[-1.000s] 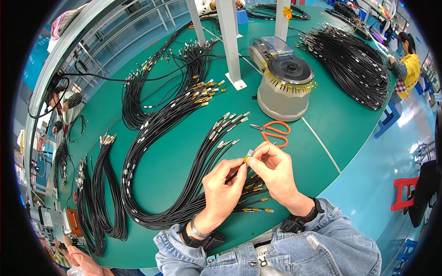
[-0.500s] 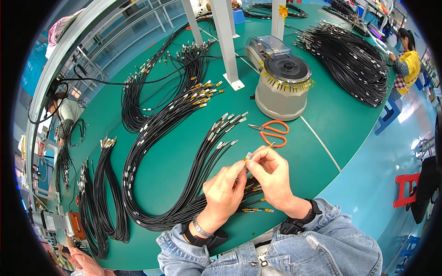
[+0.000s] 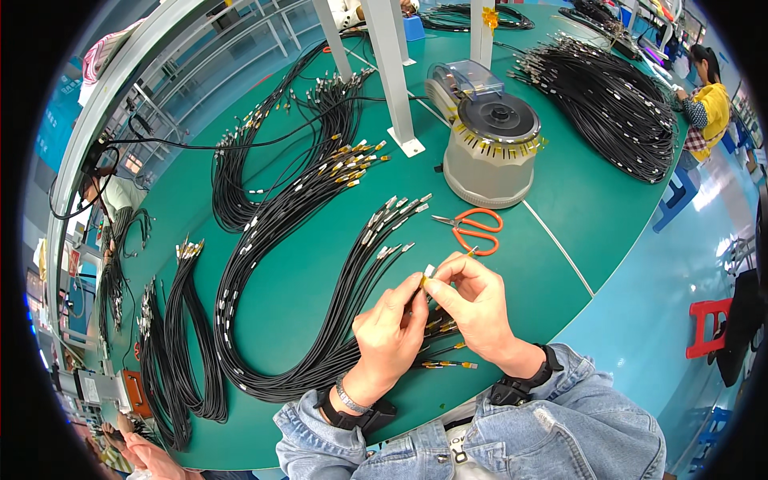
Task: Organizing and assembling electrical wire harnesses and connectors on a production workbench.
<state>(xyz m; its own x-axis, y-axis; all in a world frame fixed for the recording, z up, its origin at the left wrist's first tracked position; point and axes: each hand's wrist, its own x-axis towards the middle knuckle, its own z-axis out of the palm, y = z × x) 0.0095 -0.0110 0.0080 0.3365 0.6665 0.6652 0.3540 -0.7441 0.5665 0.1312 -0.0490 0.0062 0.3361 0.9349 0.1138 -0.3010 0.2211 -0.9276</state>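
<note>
Both my hands meet at the end of a black cable, whose silvery-white connector (image 3: 429,271) pokes up between the fingertips. My left hand (image 3: 389,330) is closed in a pinch on the cable just below that connector. With thumb and forefinger, my right hand (image 3: 474,308) pinches a bit of yellow tape (image 3: 424,282) against the connector's base. Most of the held cable is hidden by the fingers. Beside my left hand curves a long bundle of black cables (image 3: 276,384) with white and yellow ends. Orange-handled scissors (image 3: 480,232) lie just beyond my right hand.
A round tape dispenser (image 3: 488,172) with yellow strips around its rim stands beyond the scissors. Metal posts (image 3: 392,88) rise from the green table (image 3: 552,272). More cable bundles (image 3: 600,104) lie far right and left (image 3: 192,344). A co-worker (image 3: 708,104) is at the far right.
The connector has tilted slightly more upright between my fingertips. My right fingers have shifted a little around its base; both hands stay in nearly the same place.
</note>
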